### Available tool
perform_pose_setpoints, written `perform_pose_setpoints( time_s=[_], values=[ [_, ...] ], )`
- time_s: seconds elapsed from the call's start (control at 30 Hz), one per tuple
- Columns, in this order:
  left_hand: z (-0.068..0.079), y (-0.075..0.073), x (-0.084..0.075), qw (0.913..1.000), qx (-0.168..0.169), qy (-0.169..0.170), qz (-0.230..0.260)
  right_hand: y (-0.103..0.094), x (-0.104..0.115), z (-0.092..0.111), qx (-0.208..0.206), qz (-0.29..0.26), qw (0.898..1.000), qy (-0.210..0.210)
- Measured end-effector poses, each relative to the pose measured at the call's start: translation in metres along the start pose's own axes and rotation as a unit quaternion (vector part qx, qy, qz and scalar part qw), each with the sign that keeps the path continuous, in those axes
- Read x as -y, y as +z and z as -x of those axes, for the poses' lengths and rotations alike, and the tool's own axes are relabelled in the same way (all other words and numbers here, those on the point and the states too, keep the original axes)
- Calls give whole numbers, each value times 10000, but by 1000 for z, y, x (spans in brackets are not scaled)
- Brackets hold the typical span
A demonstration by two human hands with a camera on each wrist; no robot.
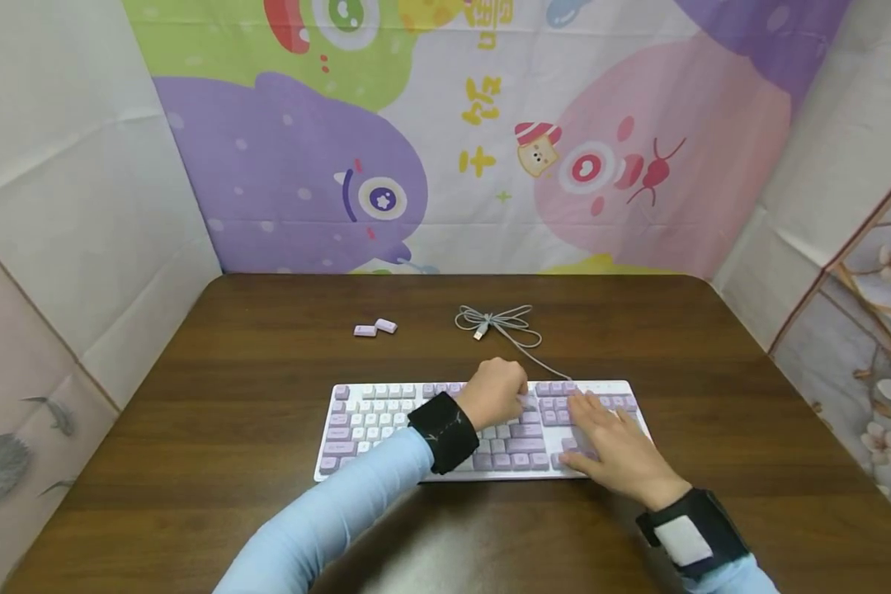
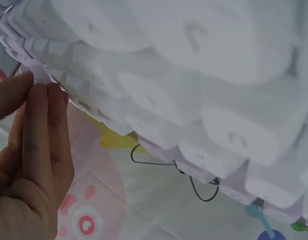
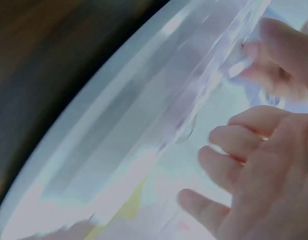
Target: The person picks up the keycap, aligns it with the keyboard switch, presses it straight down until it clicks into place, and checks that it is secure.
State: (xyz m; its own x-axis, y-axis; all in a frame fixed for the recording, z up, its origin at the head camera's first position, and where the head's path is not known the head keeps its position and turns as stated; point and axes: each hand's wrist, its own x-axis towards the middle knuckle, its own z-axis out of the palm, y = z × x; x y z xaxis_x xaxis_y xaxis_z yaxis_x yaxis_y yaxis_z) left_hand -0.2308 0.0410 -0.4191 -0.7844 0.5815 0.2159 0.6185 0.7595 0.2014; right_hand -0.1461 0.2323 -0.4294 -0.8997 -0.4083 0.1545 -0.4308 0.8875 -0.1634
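A white keyboard with white and light purple keys lies across the middle of the table. Over the upper right of its main key block, my left hand pinches a pale purple keycap between thumb and fingertips. The right wrist view shows the same keycap close to the key rows. My right hand is spread over the keyboard's right end, its fingers fairly straight and overlapping the keys there. Part of the key block is hidden behind my left hand and wrist.
Two loose light purple keycaps lie on the brown table behind the keyboard. A grey bundled cable with a USB plug runs to the keyboard's back edge. Behind the table hangs a cartoon-printed cloth.
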Motion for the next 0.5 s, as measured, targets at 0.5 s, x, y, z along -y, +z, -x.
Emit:
perform_pose_setpoints(
  time_s=[0.5],
  values=[
    [8,0,-6,9976,-103,-315,-604,16,19,-29,128,-33,9980,-616]
  ],
)
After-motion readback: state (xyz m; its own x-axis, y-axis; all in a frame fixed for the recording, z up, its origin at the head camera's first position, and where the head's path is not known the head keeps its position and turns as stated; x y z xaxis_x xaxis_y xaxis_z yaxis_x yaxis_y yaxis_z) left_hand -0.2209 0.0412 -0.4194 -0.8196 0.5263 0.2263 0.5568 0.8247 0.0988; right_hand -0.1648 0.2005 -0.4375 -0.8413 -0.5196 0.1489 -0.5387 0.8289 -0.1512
